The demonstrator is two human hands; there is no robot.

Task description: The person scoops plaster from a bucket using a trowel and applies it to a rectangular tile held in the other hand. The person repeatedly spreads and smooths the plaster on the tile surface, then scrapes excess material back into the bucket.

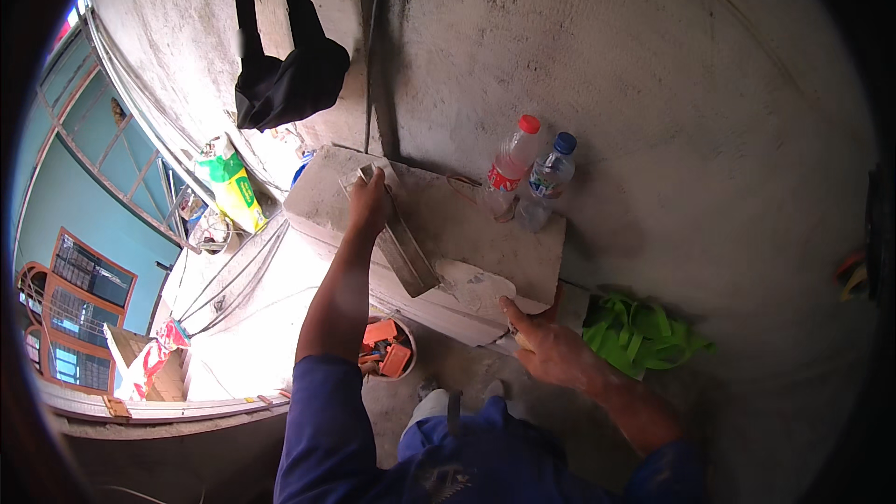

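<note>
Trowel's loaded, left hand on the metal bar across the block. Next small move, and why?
Probably draw the trowel along the block top toward the metal bar. The right hand holds its handle at the block's near edge, its blade lies flat with pale mortar on it, and the left hand grips the bar's far end.

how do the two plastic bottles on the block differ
The red-capped bottle has a red cap and a red label; the blue-capped bottle has a blue cap and a blue-and-white label. The red-capped bottle stands taller and sits to the left, the blue-capped bottle shorter and to the right. Both are clear plastic, capped, upright and side by side on the grey block against the wall.
</note>
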